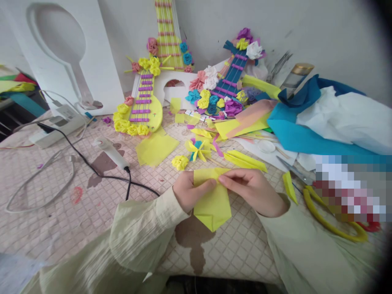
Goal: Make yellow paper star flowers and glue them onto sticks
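A piece of yellow crepe paper (213, 206) hangs between my two hands, with folds at its lower point. My left hand (191, 191) grips its left side, thumb lying across the front. At the top right edge, my right hand (252, 188) pinches the same sheet between thumb and fingers. Just beyond the hands lie a crumpled yellow paper flower (180, 162) and a star-shaped yellow paper piece (199, 151). Folded yellow strips (245, 160) rest near my right fingers. The fingers behind the sheet are partly hidden.
A hot glue gun (110, 153) with a black cord lies to the left, near a power strip (58, 126). Yellow-handled scissors (333, 222) are at the right. Decorated paper guitars, a yellow one (147, 102) and a blue one (229, 77), lean at the back beside blue paper (294, 130).
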Demonstrator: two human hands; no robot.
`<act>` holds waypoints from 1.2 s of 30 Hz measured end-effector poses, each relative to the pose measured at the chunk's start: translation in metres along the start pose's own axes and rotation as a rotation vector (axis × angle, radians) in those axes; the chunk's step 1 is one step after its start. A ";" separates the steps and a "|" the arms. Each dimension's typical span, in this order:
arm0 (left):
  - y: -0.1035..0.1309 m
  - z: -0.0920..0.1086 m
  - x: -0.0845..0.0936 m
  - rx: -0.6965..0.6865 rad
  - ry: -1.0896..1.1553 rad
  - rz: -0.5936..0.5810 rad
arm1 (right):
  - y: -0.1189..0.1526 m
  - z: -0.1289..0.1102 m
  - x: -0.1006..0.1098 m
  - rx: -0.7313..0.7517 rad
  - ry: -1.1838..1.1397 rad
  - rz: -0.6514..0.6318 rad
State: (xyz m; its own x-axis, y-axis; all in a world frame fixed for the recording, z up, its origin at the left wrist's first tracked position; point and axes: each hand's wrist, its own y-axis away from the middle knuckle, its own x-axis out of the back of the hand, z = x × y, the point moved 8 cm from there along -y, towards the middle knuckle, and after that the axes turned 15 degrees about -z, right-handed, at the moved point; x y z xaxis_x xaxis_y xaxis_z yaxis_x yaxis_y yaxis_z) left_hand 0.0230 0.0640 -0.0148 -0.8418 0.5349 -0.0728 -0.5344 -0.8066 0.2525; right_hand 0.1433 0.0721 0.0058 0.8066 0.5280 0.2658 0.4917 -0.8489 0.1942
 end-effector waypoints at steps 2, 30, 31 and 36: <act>0.000 0.001 0.002 -0.001 -0.003 0.016 | 0.000 0.000 0.001 -0.005 0.019 0.000; 0.007 0.024 0.004 -0.333 -0.015 0.073 | -0.003 0.020 -0.003 -0.044 -0.361 0.001; 0.006 0.023 0.004 -0.317 0.017 0.071 | -0.003 0.021 -0.003 -0.047 -0.362 -0.001; 0.000 0.016 0.003 -0.218 0.159 0.045 | -0.003 0.018 -0.002 -0.045 -0.331 0.011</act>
State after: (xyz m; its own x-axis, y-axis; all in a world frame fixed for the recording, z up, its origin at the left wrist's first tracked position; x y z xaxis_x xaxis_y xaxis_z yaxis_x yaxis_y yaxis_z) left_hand 0.0219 0.0696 0.0009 -0.8575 0.4646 -0.2209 -0.4851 -0.8732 0.0464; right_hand 0.1465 0.0730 -0.0126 0.8781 0.4757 -0.0521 0.4736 -0.8485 0.2361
